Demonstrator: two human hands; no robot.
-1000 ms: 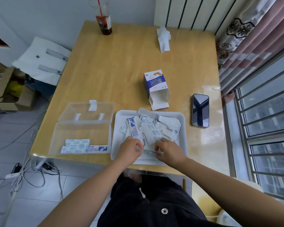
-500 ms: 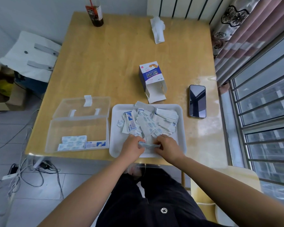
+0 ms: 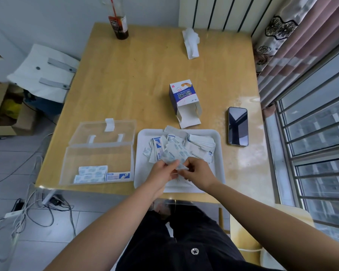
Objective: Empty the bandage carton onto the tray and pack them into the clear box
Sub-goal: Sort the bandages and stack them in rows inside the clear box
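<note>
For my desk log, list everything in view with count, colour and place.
table: one, light wood, under everything
tray: one, white, near edge
loose bandages: many, white-blue, heaped on tray
clear box: one, see-through, open, left of tray
packed bandages: about three bundles, white-blue, in clear box
carton: one, white-blue, open, behind tray
phone: one, black, right of tray
tissue: one, white, far side
bottle: one, dark drink, far left
held bandages: few, white, above tray
left hand, right hand: two, bare, pinching held bandages
</note>
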